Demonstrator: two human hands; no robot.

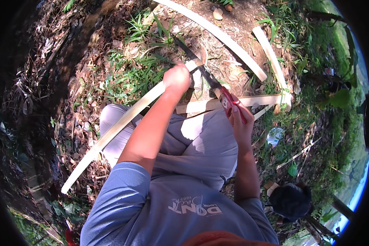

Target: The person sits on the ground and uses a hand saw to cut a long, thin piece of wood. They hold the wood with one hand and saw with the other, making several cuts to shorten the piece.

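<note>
My left hand (177, 81) is closed around a long pale wooden strip (123, 121) near its far end. That strip slants from the lower left, over my left knee, up to the middle. In my right hand (242, 123) is the red handle of a handsaw (210, 79). Its dark blade points up and to the left and lies across the strip's far end, just beyond my left fist. Below the handle, another wooden strip (258, 101) lies crosswise in front of my folded legs, partly behind the saw and my right hand.
A long pale strip (221, 36) lies on the ground ahead, with a shorter one (270, 55) to its right. Grass (131, 74) and dry leaves surround me. A white scrap (275, 136) and a dark rounded object (290, 201) lie at my right.
</note>
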